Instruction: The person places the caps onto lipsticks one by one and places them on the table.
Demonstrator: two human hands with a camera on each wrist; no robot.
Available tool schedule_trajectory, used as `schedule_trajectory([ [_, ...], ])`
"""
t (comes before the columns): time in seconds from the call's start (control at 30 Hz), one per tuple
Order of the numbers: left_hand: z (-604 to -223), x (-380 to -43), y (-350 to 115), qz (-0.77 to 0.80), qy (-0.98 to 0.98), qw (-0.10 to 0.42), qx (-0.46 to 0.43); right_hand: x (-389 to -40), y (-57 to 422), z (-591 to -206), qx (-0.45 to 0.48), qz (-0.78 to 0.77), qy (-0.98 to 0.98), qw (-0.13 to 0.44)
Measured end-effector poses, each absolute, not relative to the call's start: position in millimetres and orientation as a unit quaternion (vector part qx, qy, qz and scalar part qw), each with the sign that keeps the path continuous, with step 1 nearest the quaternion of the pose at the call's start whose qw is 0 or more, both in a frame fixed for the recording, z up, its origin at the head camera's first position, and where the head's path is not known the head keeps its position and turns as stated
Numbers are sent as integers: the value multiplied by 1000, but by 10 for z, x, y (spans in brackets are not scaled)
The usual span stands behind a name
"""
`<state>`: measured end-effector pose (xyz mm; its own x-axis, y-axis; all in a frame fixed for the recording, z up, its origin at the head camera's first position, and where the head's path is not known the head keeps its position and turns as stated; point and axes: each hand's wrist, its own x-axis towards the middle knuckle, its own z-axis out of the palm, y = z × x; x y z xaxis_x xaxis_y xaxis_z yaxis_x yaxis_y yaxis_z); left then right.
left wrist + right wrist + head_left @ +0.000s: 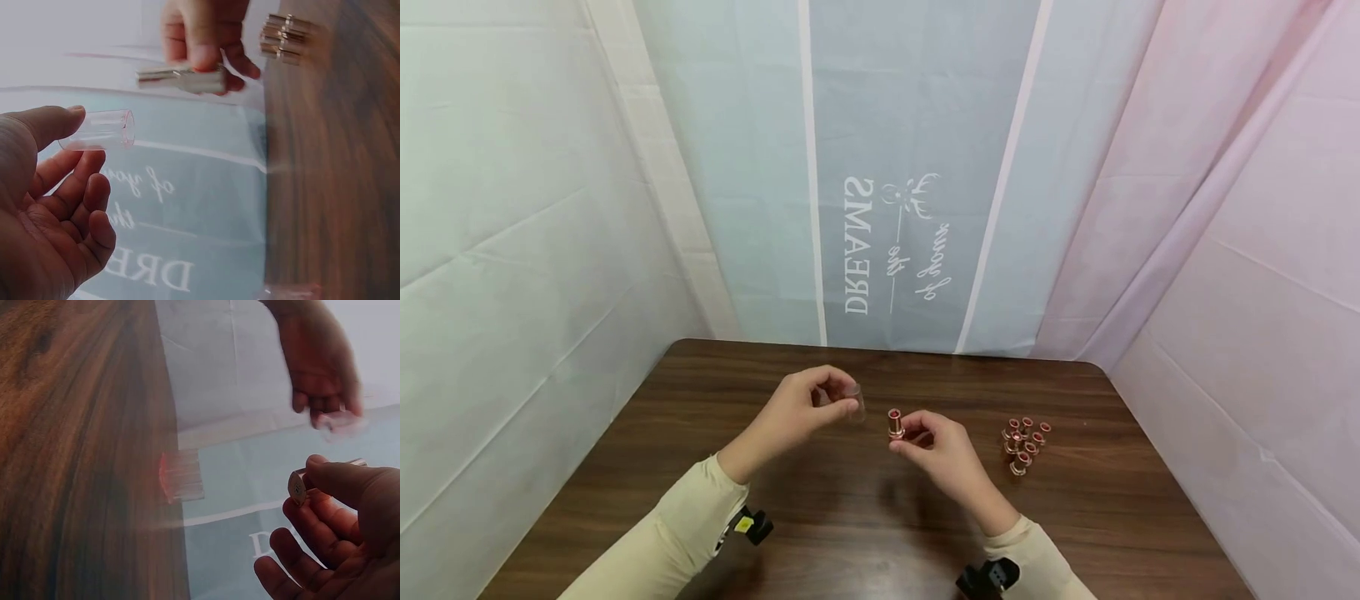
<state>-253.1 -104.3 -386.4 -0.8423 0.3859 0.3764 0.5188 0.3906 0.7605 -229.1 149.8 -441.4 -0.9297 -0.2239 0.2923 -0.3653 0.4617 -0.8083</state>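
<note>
Okay, your left hand [802, 408] pinches a clear, colourless plastic cylindrical cover [859, 407] between thumb and fingers; your right hand [942, 450] pinches a shiny rose-gold, red-topped metal tube [895, 423] near its base. Key relation: cover sits left of the tube and a bit farther from you, near but not touching. Tube's long axis is about vertical, red top up; cover's runs nearly parallel, slightly tilted, its pink-edged rim seemingly facing the dark brown wood-grain table [842, 508]. So your offset looks mostly sideways; your left wrist view suggests the cover is higher, but can't tell by how much. Your right hand is the nearer one to the cluster of matching rose-gold tubes [1026, 447] standing on the table to its right. Another clear cylindrical piece [181, 476] shows blurred in your right wrist view, near the table's edge; its footing can't be made out.
</note>
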Motion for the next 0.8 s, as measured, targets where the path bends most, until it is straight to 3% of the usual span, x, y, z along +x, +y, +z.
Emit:
schedule_trajectory([
  [0.3, -3656, -2574, -804, -489, -814, 58, -308, -2289, 1450, -4460, 186, 488, -850, 64],
  [0.8, -3762, -2540, -651, -440, -832, 53, -332, -2271, 1445, -4430, 186, 496, -845, 66],
])
